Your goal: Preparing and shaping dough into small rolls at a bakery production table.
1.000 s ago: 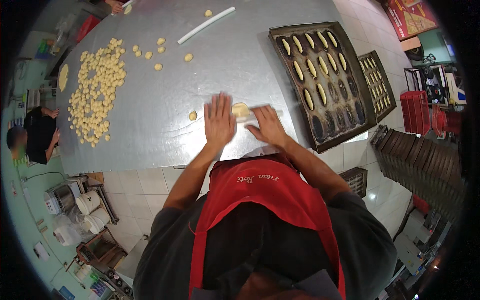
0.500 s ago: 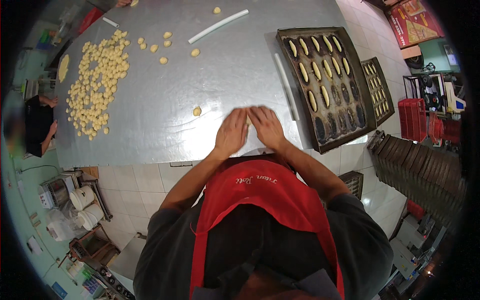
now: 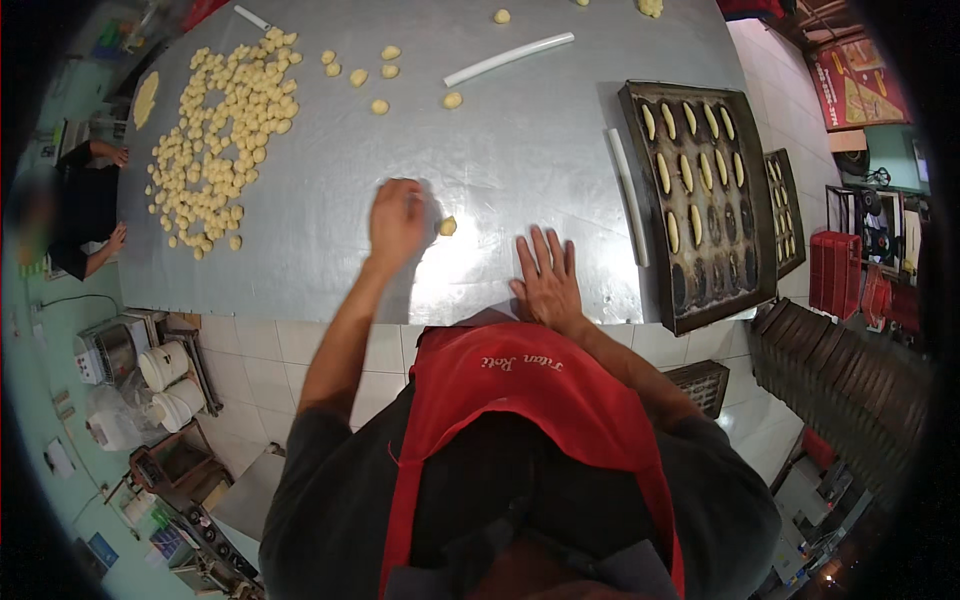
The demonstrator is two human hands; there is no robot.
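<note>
My right hand (image 3: 549,282) lies palm down near the front edge of the metal table (image 3: 520,140), its fingers stretched out and spread. Whatever may be beneath that palm is hidden. My left hand (image 3: 397,222) is smeared by motion over the table, just left of a single pale dough ball (image 3: 447,227). Its fingers are too blurred to read. On the right, a dark baking tray (image 3: 695,245) carries rows of slender dough sticks (image 3: 706,170), with bare oval hollows toward its near end.
A white tube (image 3: 627,197) lies along the tray's left side, and another white tube (image 3: 510,59) lies farther back. Many dough balls (image 3: 225,140) cover the table's left part; several more sit at the back. A person (image 3: 85,205) stands at the left edge.
My hands were together over the table's front edge and have parted. The left moved left and forward to beside the dough ball; the right has spread its fingers. The whole view has shifted slightly.
</note>
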